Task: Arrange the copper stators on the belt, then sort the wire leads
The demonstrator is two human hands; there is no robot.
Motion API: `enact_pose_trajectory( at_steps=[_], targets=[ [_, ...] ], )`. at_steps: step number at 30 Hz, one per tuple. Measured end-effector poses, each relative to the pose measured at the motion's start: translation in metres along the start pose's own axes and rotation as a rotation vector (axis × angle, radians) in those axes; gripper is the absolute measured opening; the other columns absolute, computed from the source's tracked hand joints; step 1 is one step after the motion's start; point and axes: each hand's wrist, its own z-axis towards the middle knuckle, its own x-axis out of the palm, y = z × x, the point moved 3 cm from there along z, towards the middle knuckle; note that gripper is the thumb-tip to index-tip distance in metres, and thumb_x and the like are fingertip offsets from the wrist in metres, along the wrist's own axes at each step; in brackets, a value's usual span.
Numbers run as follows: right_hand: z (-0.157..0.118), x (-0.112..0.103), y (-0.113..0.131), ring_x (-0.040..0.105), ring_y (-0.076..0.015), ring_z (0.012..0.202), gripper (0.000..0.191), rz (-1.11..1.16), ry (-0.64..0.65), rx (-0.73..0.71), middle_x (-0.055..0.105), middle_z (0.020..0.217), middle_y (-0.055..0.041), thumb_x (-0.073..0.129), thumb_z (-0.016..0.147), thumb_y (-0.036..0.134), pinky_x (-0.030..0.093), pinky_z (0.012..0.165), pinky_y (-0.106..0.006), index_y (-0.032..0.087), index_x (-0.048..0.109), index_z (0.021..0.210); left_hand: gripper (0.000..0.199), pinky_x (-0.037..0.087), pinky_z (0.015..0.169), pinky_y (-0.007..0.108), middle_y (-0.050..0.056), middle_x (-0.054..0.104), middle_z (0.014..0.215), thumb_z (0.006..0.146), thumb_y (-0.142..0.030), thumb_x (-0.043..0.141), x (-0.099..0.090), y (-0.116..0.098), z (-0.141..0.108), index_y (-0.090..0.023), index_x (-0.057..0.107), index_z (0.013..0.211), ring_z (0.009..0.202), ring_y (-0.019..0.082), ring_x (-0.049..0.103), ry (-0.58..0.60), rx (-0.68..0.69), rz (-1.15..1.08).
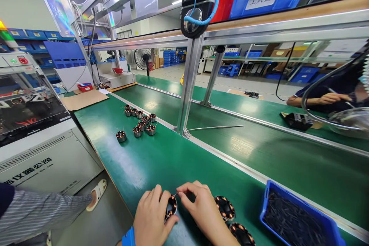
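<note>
My left hand (152, 215), with a blue band at the wrist, is closed around a motor stator (172, 206), a dark ring with copper coils, low over the green bench. My right hand (201, 207) pinches thumb and forefinger together just right of that stator, by a thin wire end; what sits in the pinch is too small to make out. Beside my right forearm lie a second stator (225, 208) and a third stator (241, 234), partly covered by the arm. A blue bin (263, 209) of short black tube-like pieces stands farther right.
Several stators (137, 131) with upright wires sit farther up the green bench (115, 165). A metal post (188, 88) rises from its rail. A person's leg (52, 211) is at left; across the bench, another person's hand (336, 98) holds a thin tool.
</note>
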Motion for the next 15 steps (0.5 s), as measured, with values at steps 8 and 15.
enact_pose_trajectory(
  at_steps=[8, 15],
  targets=[
    [-0.0029, 0.0004, 0.0030, 0.066, -0.0251, 0.097, 0.025, -0.049, 0.064, -0.094, 0.080, 0.099, -0.0009, 0.067, 0.088, 0.014, 0.044, 0.091, -0.043, 0.030, 0.078, 0.104, 0.028, 0.044, 0.074, 0.036, 0.002, 0.060, 0.096, 0.080, -0.033, 0.081, 0.0002, 0.0029, 0.0011, -0.024, 0.060, 0.097, 0.086, 0.026, 0.060, 0.001, 0.020, -0.013],
    [-0.0091, -0.0017, 0.0032, 0.061, -0.0234, 0.093, 0.019, -0.096, -0.005, -0.264, 0.077, 0.098, 0.0006, 0.065, 0.090, 0.010, 0.043, 0.086, -0.041, 0.026, 0.076, 0.090, 0.028, 0.045, 0.073, 0.036, 0.003, 0.062, 0.097, 0.080, -0.033, 0.081, 0.0021, 0.0029, -0.0017, -0.025, 0.061, 0.098, 0.086, 0.026, 0.061, -0.019, 0.004, -0.020]
  ],
)
